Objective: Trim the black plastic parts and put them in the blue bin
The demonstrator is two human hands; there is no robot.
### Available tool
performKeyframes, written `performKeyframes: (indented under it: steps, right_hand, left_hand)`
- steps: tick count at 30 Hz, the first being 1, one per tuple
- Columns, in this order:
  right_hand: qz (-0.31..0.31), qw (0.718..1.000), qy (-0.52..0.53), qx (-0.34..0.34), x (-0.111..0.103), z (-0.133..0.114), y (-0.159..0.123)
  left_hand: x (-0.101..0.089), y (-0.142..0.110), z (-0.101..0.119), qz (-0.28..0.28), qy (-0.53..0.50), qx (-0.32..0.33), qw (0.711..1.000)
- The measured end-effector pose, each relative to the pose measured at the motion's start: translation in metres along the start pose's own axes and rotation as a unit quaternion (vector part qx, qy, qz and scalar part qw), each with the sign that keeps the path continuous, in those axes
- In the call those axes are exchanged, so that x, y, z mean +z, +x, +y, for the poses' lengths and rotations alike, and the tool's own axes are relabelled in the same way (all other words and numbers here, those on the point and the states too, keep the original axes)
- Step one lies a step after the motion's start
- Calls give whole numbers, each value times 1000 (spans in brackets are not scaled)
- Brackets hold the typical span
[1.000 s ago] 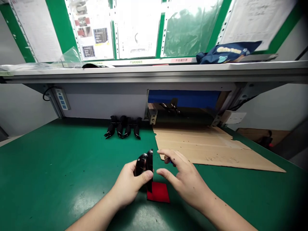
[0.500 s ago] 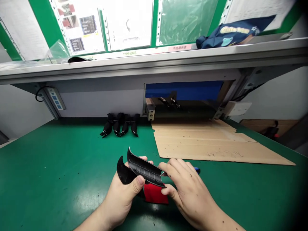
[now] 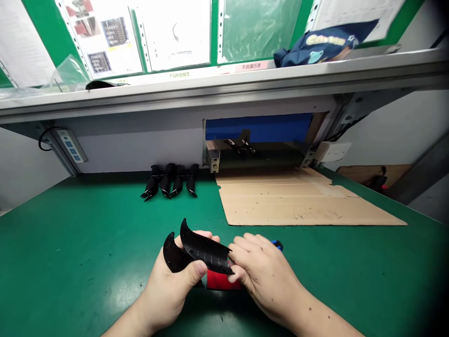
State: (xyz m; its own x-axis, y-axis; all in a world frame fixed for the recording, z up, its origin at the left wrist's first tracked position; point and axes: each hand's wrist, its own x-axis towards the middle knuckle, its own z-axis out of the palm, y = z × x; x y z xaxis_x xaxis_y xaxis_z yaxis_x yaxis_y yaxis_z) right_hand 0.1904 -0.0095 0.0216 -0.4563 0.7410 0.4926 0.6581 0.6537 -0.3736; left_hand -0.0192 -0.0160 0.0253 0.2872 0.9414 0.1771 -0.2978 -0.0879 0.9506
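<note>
My left hand [image 3: 171, 283] is closed around two black curved plastic shells with pointed, hooked ends. The upper shell [image 3: 206, 250] is ribbed inside and tilts down to the right; the lower shell [image 3: 173, 255] lies against my palm, partly hidden. My right hand [image 3: 264, 271] is closed at the upper shell's right end, thumb and fingers pressed together there. Behind its knuckles pokes the blue and black end of a blue-handled tool [image 3: 277, 245]; the rest is hidden in my grip. Below the shells shows a flat red piece [image 3: 222, 280], partly covered.
Several glossy black parts [image 3: 171, 181] stand in a row at the back of the green table [image 3: 70, 243]. A cardboard sheet [image 3: 280, 201] lies at the back right, below an opening with a blue flap [image 3: 273, 126]. A metal-edged shelf [image 3: 210, 91] spans above.
The upper shell has turned so that its inside shows less, and the tool's metal tip is now hidden by my right fingers. The whole view has shifted slightly.
</note>
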Motion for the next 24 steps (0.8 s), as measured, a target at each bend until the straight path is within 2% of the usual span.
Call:
performKeyframes:
  steps: [3, 7, 10, 14, 21, 24]
  right_hand:
    - [-10, 995, 99, 13, 3, 1, -2]
    - [68, 987, 135, 59, 8, -4, -4]
    - [81, 983, 145, 78, 11, -11, -5]
    - [66, 985, 133, 93, 13, -15, -4]
    - [-56, 975, 214, -6, -6, -3, 3]
    - [-54, 974, 221, 0, -11, 1, 3]
  left_hand:
    - [4, 0, -5, 10, -53, -11, 998]
    - [16, -2, -12, 44, -190, -67, 979]
    - [23, -4, -13, 73, -245, -102, 961]
    - [25, -5, -11, 93, -241, -96, 961]
    - [17, -2, -14, 56, -173, -66, 981]
    - [15, -2, -15, 42, -145, -44, 988]
